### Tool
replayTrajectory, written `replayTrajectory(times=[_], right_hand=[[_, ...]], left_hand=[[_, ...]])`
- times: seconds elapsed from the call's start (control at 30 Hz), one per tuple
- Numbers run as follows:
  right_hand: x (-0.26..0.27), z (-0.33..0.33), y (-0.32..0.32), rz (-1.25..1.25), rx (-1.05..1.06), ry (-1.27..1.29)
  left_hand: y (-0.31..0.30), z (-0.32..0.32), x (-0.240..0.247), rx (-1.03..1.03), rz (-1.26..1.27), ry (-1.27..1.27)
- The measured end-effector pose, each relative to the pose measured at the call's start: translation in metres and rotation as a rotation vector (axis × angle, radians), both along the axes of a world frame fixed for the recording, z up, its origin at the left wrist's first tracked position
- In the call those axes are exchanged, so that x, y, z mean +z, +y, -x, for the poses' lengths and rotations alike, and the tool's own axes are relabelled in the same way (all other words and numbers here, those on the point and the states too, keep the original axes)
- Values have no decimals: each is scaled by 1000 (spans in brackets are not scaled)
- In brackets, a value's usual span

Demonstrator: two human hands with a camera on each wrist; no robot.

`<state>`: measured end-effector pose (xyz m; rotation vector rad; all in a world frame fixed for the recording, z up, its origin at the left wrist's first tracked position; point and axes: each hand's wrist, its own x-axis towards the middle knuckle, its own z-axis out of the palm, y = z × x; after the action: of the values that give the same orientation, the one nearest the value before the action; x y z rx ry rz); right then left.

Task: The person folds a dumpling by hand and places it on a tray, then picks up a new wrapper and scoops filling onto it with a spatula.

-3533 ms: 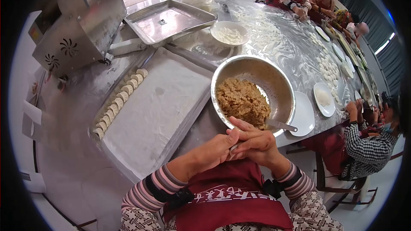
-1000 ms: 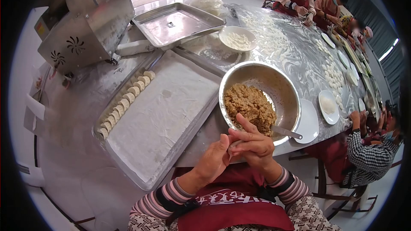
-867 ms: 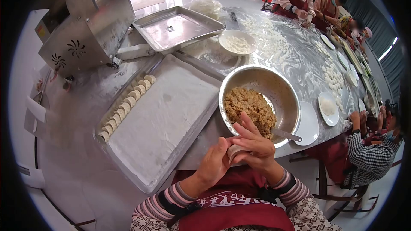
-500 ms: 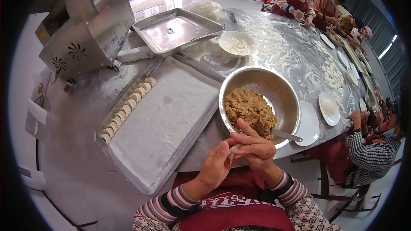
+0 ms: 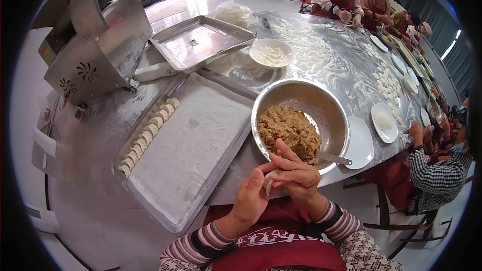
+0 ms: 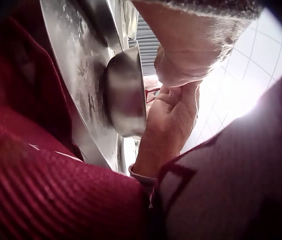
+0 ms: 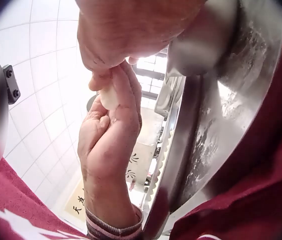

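Observation:
A pale dumpling (image 5: 269, 180) is held between both hands in front of the apron, largely covered by fingers. My left hand (image 5: 250, 196) grips it from the left, thumb up along its side. My right hand (image 5: 299, 176) pinches its other side, with the upper fingers stretched out over it. In the right wrist view a bit of the dumpling (image 7: 109, 97) shows between the fingers. Just beyond the hands stands a steel bowl (image 5: 337, 101) of brown minced filling (image 5: 287, 129), with a metal handle (image 5: 334, 158) leaning over its rim.
Left of the bowl, a paper-lined tray (image 5: 193, 135) bears a row of finished dumplings (image 5: 146, 135). Behind are a bare metal tray (image 5: 211, 40), a flour bowl (image 5: 271, 53) and a steel machine (image 5: 95, 55). White plates (image 5: 359, 143) stand at right; other people sit round the table.
Both hands stay together on the dumpling in front of the bowl. The right fingers lifted briefly, showing more dough, then came down over it again. The head view has shifted slightly.

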<state>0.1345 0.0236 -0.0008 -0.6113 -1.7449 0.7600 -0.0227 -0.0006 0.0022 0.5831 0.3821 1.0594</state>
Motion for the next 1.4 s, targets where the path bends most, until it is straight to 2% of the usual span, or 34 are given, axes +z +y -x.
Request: replayTrajectory(times=[0.07, 0.17, 0.3, 0.4, 0.47, 0.5, 0.57, 0.8, 0.9, 0.97, 1.2, 1.3, 1.4], right_hand=[[11, 4, -3, 81, -95, 59], [5, 1, -4, 65, -131, 137], [-7, -3, -5, 50, -106, 110], [-5, 3, -7, 100, -105, 205], [3, 9, -9, 110, -221, 260], [3, 9, -7, 107, -214, 257], [-2, 6, -5, 15, -229, 233], [-1, 6, -5, 78, -230, 179], [7, 6, -2, 137, -207, 206], [7, 0, 2, 12, -123, 48], [7, 3, 1, 42, -118, 66], [27, 7, 1, 69, -119, -47], [31, 4, 6, 27, -16, -176]], left_hand=[[1, 1, 7, 11, 50, 19], [0, 1, 6, 36, 37, 35], [-1, -4, 9, 56, 45, 35], [0, -4, 5, 66, 46, 8], [3, -2, 3, 30, -15, -38], [2, -3, 5, 36, -19, -42], [-2, -5, 11, 84, 36, -36], [1, -2, 9, 80, 42, -50], [2, 2, 10, 41, 42, -38], [3, 3, 10, -25, 60, -23], [9, 11, 11, -85, 32, -45], [11, 18, 12, -131, 45, -23], [12, 21, 11, -177, 10, -17]])
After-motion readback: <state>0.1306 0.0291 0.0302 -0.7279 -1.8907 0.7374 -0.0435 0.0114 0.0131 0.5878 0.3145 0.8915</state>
